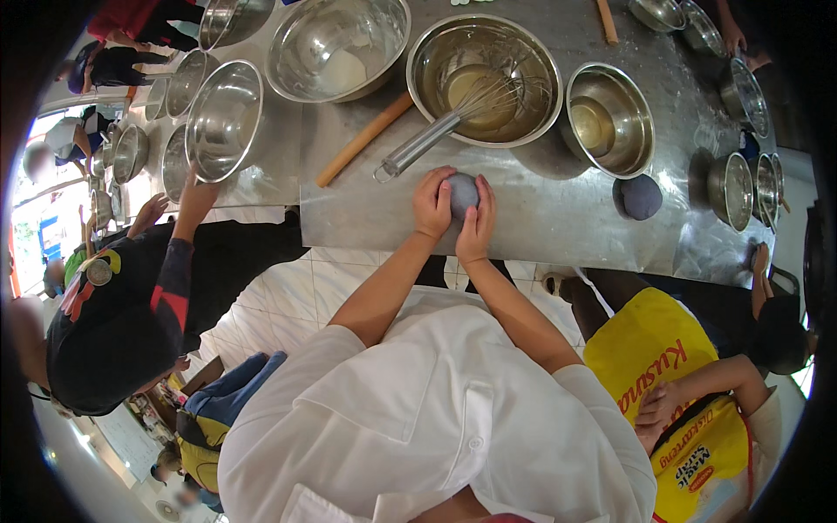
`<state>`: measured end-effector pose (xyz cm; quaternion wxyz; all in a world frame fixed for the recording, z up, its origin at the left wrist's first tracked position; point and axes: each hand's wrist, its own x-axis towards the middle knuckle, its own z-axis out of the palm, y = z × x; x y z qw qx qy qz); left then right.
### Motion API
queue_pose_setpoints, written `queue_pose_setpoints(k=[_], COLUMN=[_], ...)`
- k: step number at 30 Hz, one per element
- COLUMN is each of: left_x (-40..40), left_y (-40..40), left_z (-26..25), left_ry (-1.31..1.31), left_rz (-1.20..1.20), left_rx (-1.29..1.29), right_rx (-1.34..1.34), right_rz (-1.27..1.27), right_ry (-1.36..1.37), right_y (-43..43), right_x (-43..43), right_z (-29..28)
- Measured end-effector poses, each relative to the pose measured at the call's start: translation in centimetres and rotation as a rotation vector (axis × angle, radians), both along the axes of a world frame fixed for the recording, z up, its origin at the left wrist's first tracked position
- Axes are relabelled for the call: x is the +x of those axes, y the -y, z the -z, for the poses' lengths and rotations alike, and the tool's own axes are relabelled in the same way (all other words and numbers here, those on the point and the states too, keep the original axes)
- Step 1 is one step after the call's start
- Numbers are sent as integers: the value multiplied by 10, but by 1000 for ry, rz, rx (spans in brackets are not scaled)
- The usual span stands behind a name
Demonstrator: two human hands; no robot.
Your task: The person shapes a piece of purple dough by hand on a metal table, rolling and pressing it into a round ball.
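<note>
Between my left hand (434,202) and my right hand (477,219) is a smooth grey-purple dough ball (463,195), cupped from both sides at the near edge of the steel table (379,216). Just beyond my hands, a wire whisk (422,145) leans with its handle over the rim of a large steel bowl (556,104) and its wires inside. A wooden rolling pin (366,138) lies left of the whisk handle, its far end by the bowl. Another grey-purple dough ball (641,197) rests to the right, below a smaller steel bowl (644,121).
A large steel bowl with pale residue (399,59) stands at the far left of the table. More steel bowls (255,124) line the left; a person's hand touches one. Several bowls (731,193) stand at the right. People are close on both sides, one in a yellow apron (644,340).
</note>
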<state>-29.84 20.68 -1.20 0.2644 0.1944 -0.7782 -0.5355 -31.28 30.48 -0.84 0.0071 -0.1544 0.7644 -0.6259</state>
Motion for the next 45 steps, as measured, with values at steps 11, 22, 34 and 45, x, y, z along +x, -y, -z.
queue_pose_setpoints(k=[11,22,34,45], left_x=[0,6,1,71], left_y=[-8,7,-16,-49], left_z=[8,-8,22,-6], left_ry=[-28,-17,-87,25], left_rz=[-123,105,-217,-426], left_rx=[235,-16,572,174], right_rx=[-223,-312,-618,214], right_rz=[53,4,19,-894], right_ry=[343,414,871,0], right_y=[-5,-19,-16,13], right_x=[-12,-4,2,-88], right_z=[3,10,0,-36])
